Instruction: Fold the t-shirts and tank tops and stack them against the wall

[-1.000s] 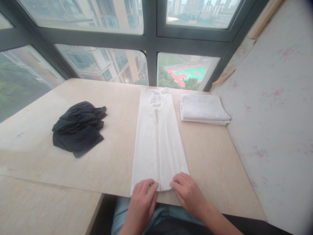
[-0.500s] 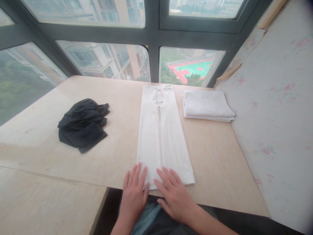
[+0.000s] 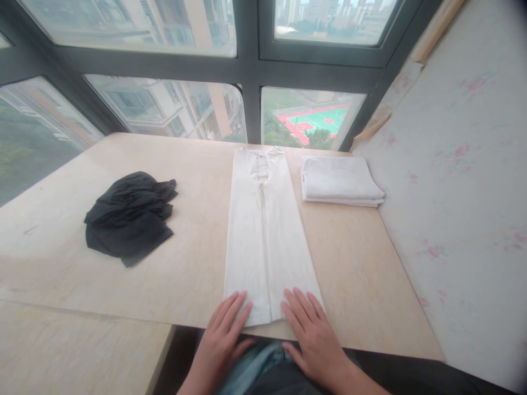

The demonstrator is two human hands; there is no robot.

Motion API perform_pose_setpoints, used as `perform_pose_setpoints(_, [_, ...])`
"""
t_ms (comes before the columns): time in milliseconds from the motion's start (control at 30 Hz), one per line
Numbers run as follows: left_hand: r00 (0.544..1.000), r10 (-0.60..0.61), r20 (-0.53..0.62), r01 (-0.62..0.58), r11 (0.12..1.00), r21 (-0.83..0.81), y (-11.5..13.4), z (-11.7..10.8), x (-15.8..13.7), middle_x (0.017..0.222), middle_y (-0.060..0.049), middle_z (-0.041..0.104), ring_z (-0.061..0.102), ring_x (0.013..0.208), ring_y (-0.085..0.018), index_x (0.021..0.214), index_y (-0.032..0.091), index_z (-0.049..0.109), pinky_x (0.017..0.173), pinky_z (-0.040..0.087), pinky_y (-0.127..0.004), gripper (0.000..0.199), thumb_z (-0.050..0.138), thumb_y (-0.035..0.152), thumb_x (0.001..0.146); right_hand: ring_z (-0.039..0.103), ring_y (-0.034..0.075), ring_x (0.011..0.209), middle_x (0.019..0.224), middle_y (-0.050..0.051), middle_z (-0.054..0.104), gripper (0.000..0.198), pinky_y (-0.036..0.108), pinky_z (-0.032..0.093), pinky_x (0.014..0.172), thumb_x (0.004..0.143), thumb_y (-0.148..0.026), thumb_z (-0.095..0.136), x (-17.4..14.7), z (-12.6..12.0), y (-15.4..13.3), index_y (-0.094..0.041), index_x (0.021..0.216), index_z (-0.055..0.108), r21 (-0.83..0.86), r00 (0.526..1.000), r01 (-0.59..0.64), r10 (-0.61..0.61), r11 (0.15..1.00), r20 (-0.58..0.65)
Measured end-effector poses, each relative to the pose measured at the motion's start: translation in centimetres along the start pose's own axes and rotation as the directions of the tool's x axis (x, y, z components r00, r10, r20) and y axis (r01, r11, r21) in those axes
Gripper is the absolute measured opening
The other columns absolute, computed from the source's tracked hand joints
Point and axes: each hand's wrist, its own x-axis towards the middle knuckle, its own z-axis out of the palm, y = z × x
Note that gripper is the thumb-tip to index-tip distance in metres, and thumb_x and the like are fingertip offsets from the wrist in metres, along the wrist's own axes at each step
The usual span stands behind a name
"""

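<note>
A white shirt [image 3: 247, 236] lies lengthwise on the table, its sides folded in so that the two edges meet along the middle. Its neckline, with a printed label inside, points toward the window. My left hand [image 3: 224, 326] rests on the lower left corner of the shirt, fingers stretched out. On the lower right corner lies my right hand [image 3: 310, 329], palm down with its fingers spread. Neither hand grips the cloth. Both thumbs hang near the table's front edge.
On the left of the table [image 3: 197, 186] lies a crumpled black garment [image 3: 129, 216]. A folded white stack of cloth [image 3: 340, 181] sits at the back right, near the flowered wall [image 3: 448, 208]. Dark window frames [image 3: 251, 71] border the far edge.
My right hand has slid right to the shirt's lower right corner. My left hand has drawn slightly back toward me. The view has shifted a little.
</note>
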Motion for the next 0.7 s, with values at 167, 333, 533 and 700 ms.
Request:
perform_pose_setpoints(167, [0.995, 0.076, -0.072, -0.076, 0.997, 0.004, -0.2, -0.4, -1.7, 0.136, -0.008, 0.063, 0.053, 0.132, -0.021, 0.131, 0.018, 0.061, 0.109, 0.042, -0.035, 0.041, 0.043, 0.009, 0.096, 0.05, 0.028, 0.131, 0.144, 0.007, 0.056, 0.044, 0.046, 0.039, 0.107, 0.088, -0.016, 0.051, -1.3, -0.1, 0.1, -0.015, 0.131, 0.061, 0.012, 0.987, 0.041, -0.039, 0.999, -0.155])
perform_pose_setpoints(333, [0.983, 0.102, -0.149, -0.117, 0.988, -0.096, 0.1, -1.1, -3.0, 0.122, -0.008, 0.071, 0.061, 0.122, -0.02, 0.121, 0.018, 0.067, 0.103, 0.049, -0.033, 0.039, 0.041, 0.006, 0.094, 0.057, 0.027, 0.122, 0.13, 0.01, 0.066, 0.04, 0.048, 0.042, 0.102, 0.086, -0.005, 0.045, -2.9, -0.1, 1.0, -0.014, 0.119, 0.066, 0.085, 0.966, 0.054, -0.03, 0.995, -0.256])
perform_pose_setpoints(533, [0.972, -0.084, -0.221, 0.011, 0.949, -0.314, 1.1, -1.9, -3.8, 0.103, -0.008, 0.075, 0.071, 0.099, -0.019, 0.114, 0.02, 0.069, 0.087, 0.059, -0.03, 0.039, 0.052, 0.001, 0.083, 0.065, 0.022, 0.105, 0.108, 0.008, 0.073, 0.034, 0.039, 0.053, 0.089, 0.087, 0.001, 0.048, -4.4, -0.7, 2.5, -0.016, 0.11, 0.067, 0.268, 0.947, 0.163, -0.074, 0.949, -0.312])
perform_pose_setpoints(700, [0.93, -0.364, -0.037, 0.258, 0.724, -0.639, 2.7, -4.8, -3.7, 0.097, -0.006, 0.075, 0.073, 0.087, -0.02, 0.106, 0.024, 0.069, 0.077, 0.061, -0.028, 0.027, 0.063, 0.01, 0.084, 0.068, 0.018, 0.092, 0.099, 0.006, 0.073, 0.042, 0.032, 0.057, 0.084, 0.085, 0.002, 0.047, -4.6, -3.7, 2.8, -0.019, 0.116, 0.065, 0.459, 0.951, 0.104, 0.047, 0.882, -0.306])
